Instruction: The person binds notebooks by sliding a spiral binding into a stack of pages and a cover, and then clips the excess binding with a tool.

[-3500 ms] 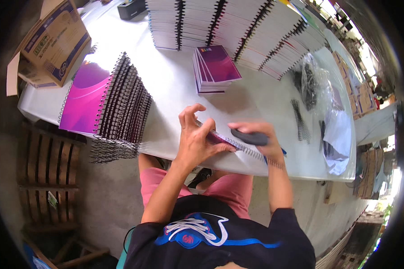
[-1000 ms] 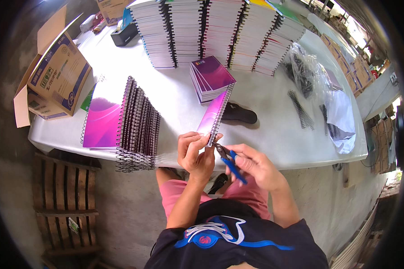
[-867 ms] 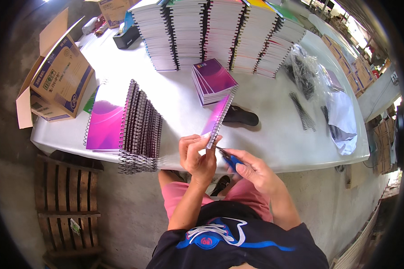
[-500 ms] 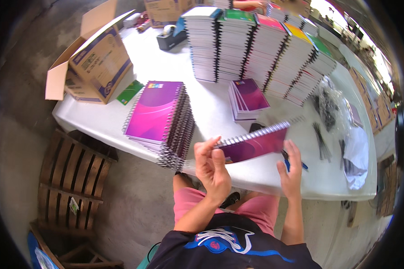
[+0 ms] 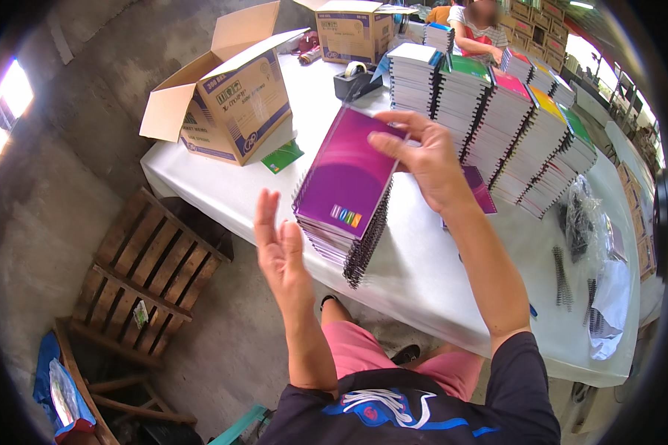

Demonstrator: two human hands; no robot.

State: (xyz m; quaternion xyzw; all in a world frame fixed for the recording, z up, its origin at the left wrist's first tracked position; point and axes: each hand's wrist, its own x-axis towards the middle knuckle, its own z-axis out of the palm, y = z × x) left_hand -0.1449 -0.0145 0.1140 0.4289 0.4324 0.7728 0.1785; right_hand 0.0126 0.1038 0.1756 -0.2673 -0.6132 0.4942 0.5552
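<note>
A purple spiral notebook (image 5: 349, 167) lies over the top of a pile of spiral notebooks (image 5: 326, 245) near the table's front edge. My right hand (image 5: 427, 159) pinches its upper right edge, thumb on the cover and fingers behind. Just left of the pile, my left hand (image 5: 280, 256) is raised with its fingers apart, holding nothing. Partly hidden behind my right forearm is a smaller set of purple booklets (image 5: 481, 189).
Tall stacks of coil-bound books (image 5: 471, 107) stand along the right back. An open cardboard box (image 5: 234, 111), a green card (image 5: 282, 157) and a tape dispenser (image 5: 355, 83) sit at left. Black binding coils (image 5: 562, 278) lie right. Another person (image 5: 482, 37) is beyond the stacks.
The purple notebook has gone from between my hands to the top of the pile at left. My right hand moved with it; my left hand let go and opened. The view has shifted left.
</note>
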